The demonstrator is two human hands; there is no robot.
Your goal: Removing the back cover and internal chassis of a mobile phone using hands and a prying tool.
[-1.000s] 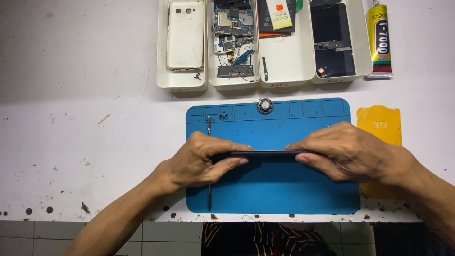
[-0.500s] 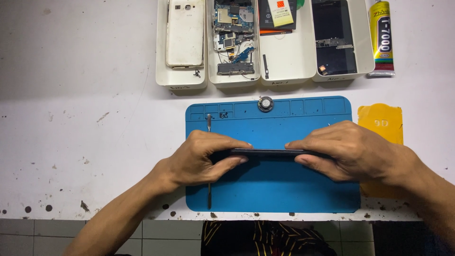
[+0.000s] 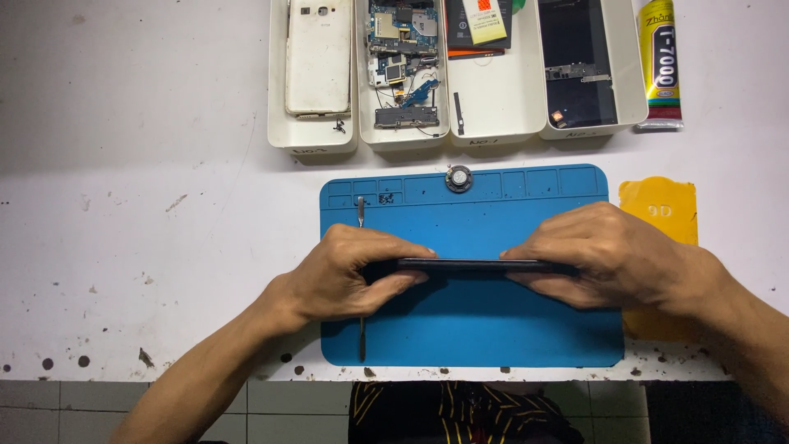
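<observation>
A thin black phone (image 3: 468, 265) is held edge-on, flat and level, a little above the blue work mat (image 3: 468, 329). My left hand (image 3: 349, 271) grips its left end, thumb under and fingers over. The right end sits in my right hand (image 3: 604, 255), held the same way. A slim metal pry tool (image 3: 361, 271) lies lengthwise on the mat's left side, partly under my left hand. A small round metal part (image 3: 459, 178) rests at the mat's top edge.
Several white trays (image 3: 493, 99) line the back of the white bench: one holds a white back cover (image 3: 317, 53), another a circuit board (image 3: 401, 49), others a battery and a dark frame. A glue tube (image 3: 660, 62) lies at far right. A yellow packet (image 3: 662, 214) sits beside the mat.
</observation>
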